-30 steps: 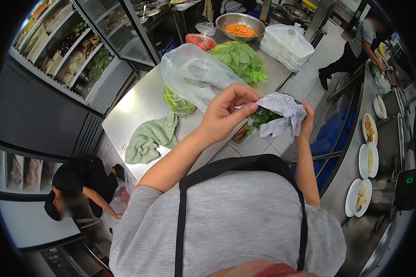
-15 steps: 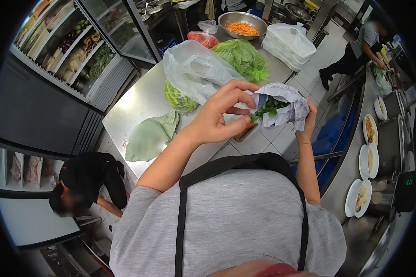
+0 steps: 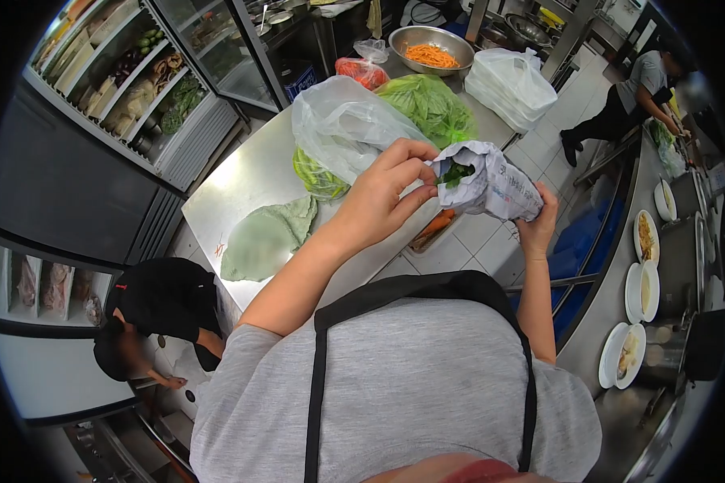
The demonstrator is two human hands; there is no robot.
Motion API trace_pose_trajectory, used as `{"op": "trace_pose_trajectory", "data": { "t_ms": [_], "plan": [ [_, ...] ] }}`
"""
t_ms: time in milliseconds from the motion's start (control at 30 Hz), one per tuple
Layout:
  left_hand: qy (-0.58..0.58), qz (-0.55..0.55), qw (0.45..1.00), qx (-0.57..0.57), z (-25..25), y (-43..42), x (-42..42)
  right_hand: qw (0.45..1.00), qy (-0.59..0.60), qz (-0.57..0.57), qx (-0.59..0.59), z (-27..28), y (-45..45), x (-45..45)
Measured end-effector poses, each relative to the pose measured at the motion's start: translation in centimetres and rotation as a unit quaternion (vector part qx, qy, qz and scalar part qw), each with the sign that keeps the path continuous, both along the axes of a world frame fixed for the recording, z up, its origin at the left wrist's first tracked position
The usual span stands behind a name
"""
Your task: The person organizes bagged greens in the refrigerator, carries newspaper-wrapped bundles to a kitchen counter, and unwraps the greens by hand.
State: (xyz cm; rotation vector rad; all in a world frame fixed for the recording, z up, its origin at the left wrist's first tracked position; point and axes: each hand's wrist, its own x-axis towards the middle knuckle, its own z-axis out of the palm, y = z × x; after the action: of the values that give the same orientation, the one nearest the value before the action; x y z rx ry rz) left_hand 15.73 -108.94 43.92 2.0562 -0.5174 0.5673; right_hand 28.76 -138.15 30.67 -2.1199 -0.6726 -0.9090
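Observation:
A crumpled printed-paper wrap [image 3: 503, 189] is held above the near side of the steel table [image 3: 217, 193], with leafy green herbs [image 3: 457, 174] showing in its mouth. My right hand [image 3: 539, 224] grips the far-right end of this wrap. At the mouth, my left hand [image 3: 399, 187] has thumb and fingers pinched on the paper's edge. Just beyond lie a clear plastic bag [image 3: 342, 121] and a bag of green leaves [image 3: 431, 103]. Left of my forearm rests a green cloth [image 3: 262, 245].
A bowl of shredded carrot [image 3: 431, 55], a bag of red pieces [image 3: 362, 72] and a white bag [image 3: 510, 84] stand at the table's back. One person [image 3: 165, 310] bends at lower left; another [image 3: 640, 88] works at right. White bowls [image 3: 641, 291] line the right counter.
My left fingers have closed in on the paper's edge, and the wrap has turned so more of its printed side shows. The bent person at left has shifted an arm.

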Motion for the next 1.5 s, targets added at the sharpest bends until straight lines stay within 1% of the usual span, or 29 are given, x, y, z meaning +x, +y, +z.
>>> {"op": "trace_pose_trajectory", "data": {
  "t_ms": [67,133,167,233,267,367,400,433,500,567,600,667,833,1133,1233,1333,1400,1500],
  "plan": [
    [0.005,0.002,1.000,0.005,0.0,0.4,-0.2,1.000,-0.003,-0.005,-0.009,0.2,-0.8,0.1],
    [0.004,0.033,0.999,0.006,0.0,1.2,-0.4,1.000,-0.005,-0.013,-0.018,0.6,-1.6,0.0],
    [0.005,0.033,0.999,0.006,-0.1,1.5,-0.6,0.999,-0.002,-0.041,-0.013,0.9,-2.0,0.0],
    [0.042,0.008,0.980,-0.196,-0.1,2.2,-0.9,0.996,0.020,-0.090,0.003,0.4,-3.3,0.2],
    [0.043,0.009,0.980,-0.196,0.4,2.2,-1.4,0.996,0.021,-0.090,0.003,0.0,-4.2,0.4],
    [-0.044,-0.116,0.983,-0.135,5.3,1.4,-4.3,0.994,0.016,-0.097,0.039,-0.3,-5.3,0.7],
    [-0.078,-0.167,0.975,-0.123,6.9,0.8,-5.1,0.995,0.018,-0.090,0.040,-0.1,-5.2,0.7],
    [-0.132,-0.231,0.955,-0.132,7.8,0.1,-5.3,0.994,0.029,-0.094,0.055,0.1,-5.2,0.7],
    [-0.200,-0.290,0.926,-0.135,9.3,-1.1,-6.0,0.990,0.044,-0.115,0.068,0.5,-4.9,0.6],
    [-0.216,-0.287,0.924,-0.130,9.9,-2.1,-6.2,0.990,0.049,-0.111,0.078,0.5,-4.8,0.7],
    [-0.291,-0.265,0.906,-0.152,10.0,-2.8,-5.9,0.988,0.055,-0.111,0.089,0.5,-4.9,0.8],
    [-0.364,-0.244,0.882,-0.174,10.4,-3.1,-5.8,0.987,0.060,-0.118,0.092,0.6,-4.7,0.7],
    [-0.333,-0.212,0.902,-0.173,10.9,-3.0,-6.6,0.988,0.057,-0.121,0.083,0.7,-4.8,0.3],
    [-0.333,-0.218,0.902,-0.164,11.4,-3.3,-7.0,0.986,0.058,-0.123,0.097,0.9,-4.9,0.7],
    [-0.332,-0.220,0.903,-0.164,11.4,-3.4,-7.0,0.986,0.049,-0.138,0.080,1.1,-4.9,0.4],
    [-0.329,-0.225,0.902,-0.166,11.3,-3.4,-6.9,0.981,0.065,-0.150,0.100,0.8,-5.2,0.3],
    [-0.326,-0.231,0.902,-0.166,11.2,-3.5,-6.8,0.986,0.040,-0.138,0.080,0.6,-6.0,0.3],
    [-0.320,-0.243,0.900,-0.169,11.1,-3.4,-6.7,0.984,0.031,-0.163,0.067,1.1,-6.3,-0.8]
  ]
}}
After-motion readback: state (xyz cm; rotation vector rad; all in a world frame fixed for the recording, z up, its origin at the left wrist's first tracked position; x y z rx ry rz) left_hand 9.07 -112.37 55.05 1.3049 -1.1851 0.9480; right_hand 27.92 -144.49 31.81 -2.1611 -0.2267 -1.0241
